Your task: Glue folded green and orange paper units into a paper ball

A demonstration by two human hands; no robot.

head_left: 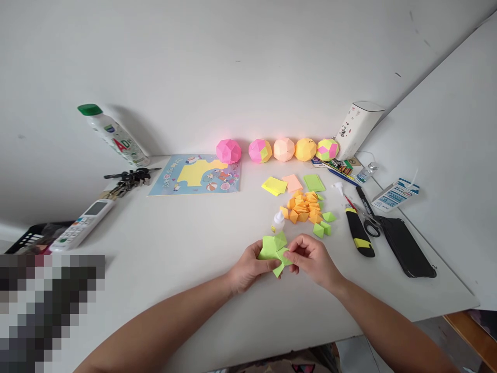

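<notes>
Pinching the green piece [269,248] from both sides, the two hands are close together over the near part of the desk [186,290]: the left hand [248,268] clamps its left and lower part with the thumb on top, while the right hand [315,259] grips the flap [286,257] on its right between thumb and forefinger. That flap points straight at the right hand, the nearer one to it; the folds splay around a centre, so no clear long axis shows. Just beyond, towards the far edge, stands the glue [278,221], with orange folds [303,207] and loose green folds [322,229] to its right. Farther out lie the paper pads [292,183], then the paper balls [284,149] along the far edge. Towards the right edge are the cutter [359,232], scissors [371,228] and pouch [407,248]; well off left, the remote [83,225].
</notes>
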